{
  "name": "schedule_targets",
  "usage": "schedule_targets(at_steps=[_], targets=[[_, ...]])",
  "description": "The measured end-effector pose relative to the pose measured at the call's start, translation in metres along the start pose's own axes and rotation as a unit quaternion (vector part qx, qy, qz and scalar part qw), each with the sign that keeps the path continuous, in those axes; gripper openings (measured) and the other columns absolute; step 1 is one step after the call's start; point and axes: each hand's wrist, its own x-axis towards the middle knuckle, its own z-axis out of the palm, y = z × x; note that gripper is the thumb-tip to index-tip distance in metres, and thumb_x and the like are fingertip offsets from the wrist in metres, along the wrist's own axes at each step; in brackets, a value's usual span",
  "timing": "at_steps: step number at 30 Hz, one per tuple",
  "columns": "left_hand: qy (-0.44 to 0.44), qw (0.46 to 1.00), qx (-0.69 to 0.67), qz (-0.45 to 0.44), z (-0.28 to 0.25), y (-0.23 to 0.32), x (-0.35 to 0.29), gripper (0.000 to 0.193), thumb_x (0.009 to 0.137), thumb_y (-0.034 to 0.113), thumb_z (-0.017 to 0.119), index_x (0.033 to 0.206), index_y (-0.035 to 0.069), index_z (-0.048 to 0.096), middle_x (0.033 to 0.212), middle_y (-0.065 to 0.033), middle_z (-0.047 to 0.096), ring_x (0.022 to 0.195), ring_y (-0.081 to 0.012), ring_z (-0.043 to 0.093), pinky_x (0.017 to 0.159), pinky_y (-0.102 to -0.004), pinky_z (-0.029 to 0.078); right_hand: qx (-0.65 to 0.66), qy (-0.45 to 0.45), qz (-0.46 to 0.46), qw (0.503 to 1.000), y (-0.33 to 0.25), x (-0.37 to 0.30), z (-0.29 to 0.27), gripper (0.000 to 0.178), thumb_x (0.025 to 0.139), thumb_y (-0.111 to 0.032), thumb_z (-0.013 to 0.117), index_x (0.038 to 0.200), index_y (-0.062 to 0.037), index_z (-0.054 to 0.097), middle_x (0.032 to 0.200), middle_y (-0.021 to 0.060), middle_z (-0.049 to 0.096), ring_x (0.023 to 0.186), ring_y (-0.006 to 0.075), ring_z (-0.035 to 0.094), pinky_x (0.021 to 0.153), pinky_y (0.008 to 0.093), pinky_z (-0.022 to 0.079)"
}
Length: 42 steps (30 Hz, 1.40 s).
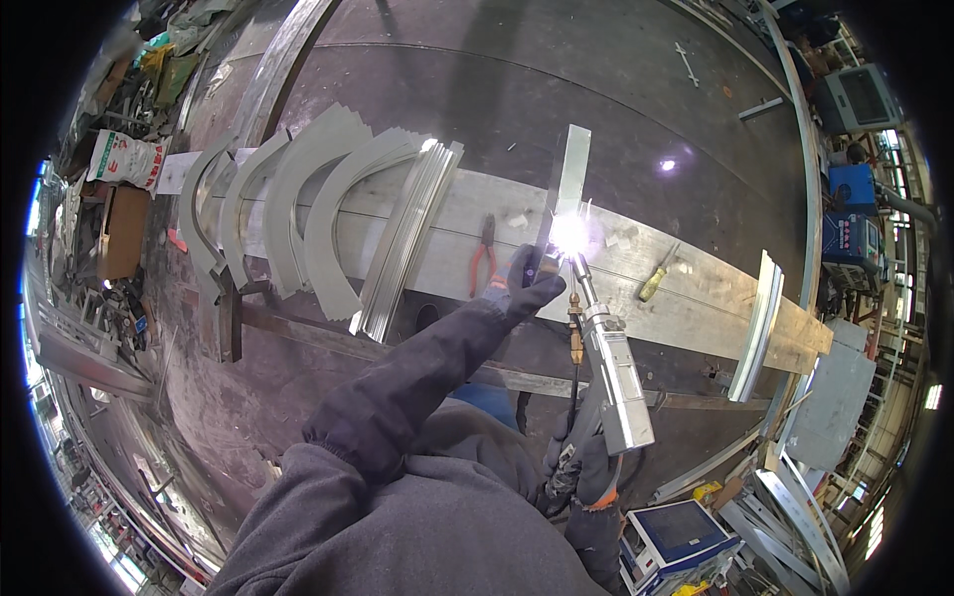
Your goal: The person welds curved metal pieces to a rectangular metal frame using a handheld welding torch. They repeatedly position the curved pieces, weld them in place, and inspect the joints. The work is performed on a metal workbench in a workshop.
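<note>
Your right hand [584, 467] is clenched round the grip of the welding gun [611, 372], low and close to your body, so the long silver barrel angles up and away to the nozzle. The bright arc [568, 233] sits right at the tip, where the upright metal strip [568, 179] meets the wide plate [656, 288] lying across the table.

Your left hand [532, 283], gloved, is closed on the foot of that strip just beside the arc. My read: it's pinning the strip square while the gun works the joint. Glare hides the exact finger contact.

Red-handled pliers [483, 260] lie on the plate just left of your left hand, and a yellow-handled tool [656, 280] lies to the right, both within reach. Curved metal segments [318, 214] are fanned at the plate's left end, well apart from the arc. One curved channel piece [755, 328] leans at the right end.
</note>
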Motion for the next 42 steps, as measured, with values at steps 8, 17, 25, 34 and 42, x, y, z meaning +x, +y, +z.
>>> schedule_targets(at_steps=[8,17,25,34,42], targets=[[-0.020,0.987,0.133,0.087,-0.002,-0.002,0.012,0.055,0.086,0.038,0.080,0.127,0.009,0.056,0.106,-0.0044,0.063,0.098,-0.0144,0.059,0.086,-0.0337,0.050,0.005,0.019,-0.007,1.000,0.006,0.002,0.003,0.062,0.099,-0.052,0.063,0.121,0.0052,0.059,0.080,0.0116,0.067,0.062,0.0183,0.065,0.052,0.0289,0.052],[0.003,0.997,0.061,-0.035,-0.007,-0.004,-0.011,0.061,0.081,0.031,0.086,0.124,0.001,0.056,0.107,-0.0074,0.065,0.097,-0.0164,0.061,0.085,-0.0343,0.051,0.040,0.003,0.021,0.999,-0.023,-0.003,0.003,0.065,0.098,-0.058,0.061,0.118,0.0041,0.059,0.076,0.0108,0.064,0.060,0.0182,0.063,0.051,0.0296,0.050],[-0.012,0.997,0.023,-0.073,-0.002,-0.004,-0.013,0.056,0.083,0.031,0.084,0.121,0.000,0.058,0.103,-0.0071,0.066,0.096,-0.0155,0.061,0.083,-0.0356,0.052,0.079,-0.003,0.042,0.996,-0.036,-0.002,0.008,0.068,0.097,-0.062,0.060,0.114,0.0031,0.059,0.073,0.0102,0.062,0.058,0.0182,0.061,0.050,0.0302,0.049],[-0.003,0.991,-0.026,-0.128,0.003,-0.025,0.026,0.057,0.087,0.035,0.082,0.125,-0.002,0.061,0.105,-0.0079,0.068,0.094,-0.0155,0.063,0.083,-0.0337,0.052,0.188,0.007,0.112,0.976,-0.066,0.017,0.022,0.071,0.096,-0.067,0.058,0.111,0.0019,0.059,0.069,0.0094,0.060,0.056,0.0181,0.059,0.050,0.0308,0.047],[-0.015,0.987,-0.011,-0.161,0.002,-0.081,0.077,0.056,0.086,0.035,0.081,0.124,-0.002,0.063,0.105,-0.0070,0.069,0.094,-0.0152,0.063,0.083,-0.0332,0.052,0.219,0.041,0.172,0.960,-0.059,0.068,0.023,0.076,0.093,-0.073,0.057,0.104,0.0024,0.057,0.067,0.0103,0.059,0.055,0.0207,0.058,0.050,0.0324,0.047]])
